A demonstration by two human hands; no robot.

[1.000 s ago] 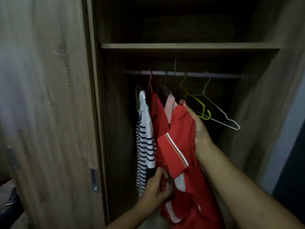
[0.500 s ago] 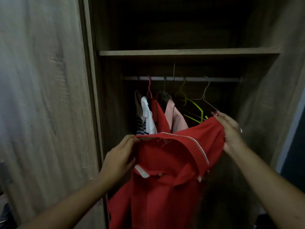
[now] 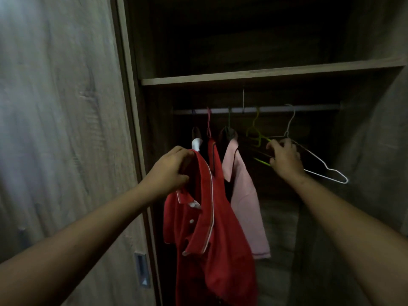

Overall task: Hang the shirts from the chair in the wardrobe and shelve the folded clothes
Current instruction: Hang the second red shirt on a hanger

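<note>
In front of the open wardrobe, the left hand (image 3: 171, 170) is pinching the red shirt (image 3: 205, 228) by its collar, letting it dangle. Over to the right, the right hand (image 3: 284, 157) is closing its fingers (image 3: 272, 144) on the green hanger (image 3: 259, 138) on the rail (image 3: 313, 108), so that hand's way nearer to it.

Red shirt (image 3: 212, 235): red with thin white piping along collar and placket, white buttons; hangs limp, bunched at the collar, in front of the open wardrobe's left side.
Hung shirts: pink shirt (image 3: 245, 195) and another red garment (image 3: 215, 155) on hangers on the rail (image 3: 309, 108).
Green hanger (image 3: 257, 134): bare, hooked on the rail, lower bar tilted.
White wire hanger (image 3: 320, 164): bare, hooked on the rail, swung rightward.
Shelf (image 3: 265, 74): wooden, above the rail.
</note>
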